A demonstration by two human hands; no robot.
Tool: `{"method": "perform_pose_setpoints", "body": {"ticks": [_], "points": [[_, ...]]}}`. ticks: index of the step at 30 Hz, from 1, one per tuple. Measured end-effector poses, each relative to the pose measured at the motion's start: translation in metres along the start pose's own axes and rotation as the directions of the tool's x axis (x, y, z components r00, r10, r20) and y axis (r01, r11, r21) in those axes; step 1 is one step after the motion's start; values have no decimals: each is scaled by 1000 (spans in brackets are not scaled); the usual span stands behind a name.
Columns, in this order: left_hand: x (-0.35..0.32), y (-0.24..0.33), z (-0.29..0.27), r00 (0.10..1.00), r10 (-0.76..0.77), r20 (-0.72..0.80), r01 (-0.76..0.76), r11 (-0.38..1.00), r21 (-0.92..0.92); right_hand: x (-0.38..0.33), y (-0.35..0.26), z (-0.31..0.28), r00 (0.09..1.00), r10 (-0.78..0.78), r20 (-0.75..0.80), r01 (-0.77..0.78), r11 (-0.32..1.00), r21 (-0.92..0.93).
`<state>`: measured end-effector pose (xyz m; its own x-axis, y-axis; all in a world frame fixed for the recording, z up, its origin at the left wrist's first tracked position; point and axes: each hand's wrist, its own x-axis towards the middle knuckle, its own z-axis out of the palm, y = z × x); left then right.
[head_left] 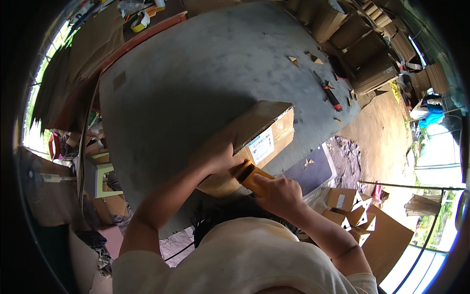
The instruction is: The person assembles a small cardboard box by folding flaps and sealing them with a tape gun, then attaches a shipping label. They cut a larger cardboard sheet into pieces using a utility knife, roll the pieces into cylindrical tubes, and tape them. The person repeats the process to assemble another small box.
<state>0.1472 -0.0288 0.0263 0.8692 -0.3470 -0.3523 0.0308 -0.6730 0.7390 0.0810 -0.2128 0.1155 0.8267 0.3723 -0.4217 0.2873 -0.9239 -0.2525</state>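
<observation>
A brown cardboard box (283, 131) is on the grey tabletop near my body, with a white label (261, 146) on the side facing me. My left hand (219, 156) grips its left part, thumb on the near side; the other fingers are partly hidden. My right hand (282, 196) is wrapped round a yellow hand tool (256, 181) with a dark front end. That end is at the box's near side, close to my left thumb; whether it touches the cardboard I cannot tell. A red-and-black utility knife (332, 98) lies farther right.
Small cardboard scraps (316, 60) lie around the knife on the grey table (196, 54). Cartons (364, 54) crowd the far right edge. A yellow tape roll (140, 22) sits at the far left. Small boxes (342, 199) stand low on the right, and a green stool (101, 176) on the left.
</observation>
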Motion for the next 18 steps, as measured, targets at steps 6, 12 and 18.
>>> {"method": "perform_pose_setpoints", "body": {"ticks": [6, 12, 18], "points": [[-12, 28, 11, 986, -34, -166, 66, 979, 192, 19, -32, -8, 999, -40, 3, 40, 990, -135], [-16, 42, 42, 847, 438, -300, 9, 554, 832, 37, -9, 86, 963, 112, 244, 17, 881, -473], [-31, 42, 38, 912, 338, -234, 78, 416, 906, 11, 103, -52, 989, 146, 34, -146, 989, -6]]}}
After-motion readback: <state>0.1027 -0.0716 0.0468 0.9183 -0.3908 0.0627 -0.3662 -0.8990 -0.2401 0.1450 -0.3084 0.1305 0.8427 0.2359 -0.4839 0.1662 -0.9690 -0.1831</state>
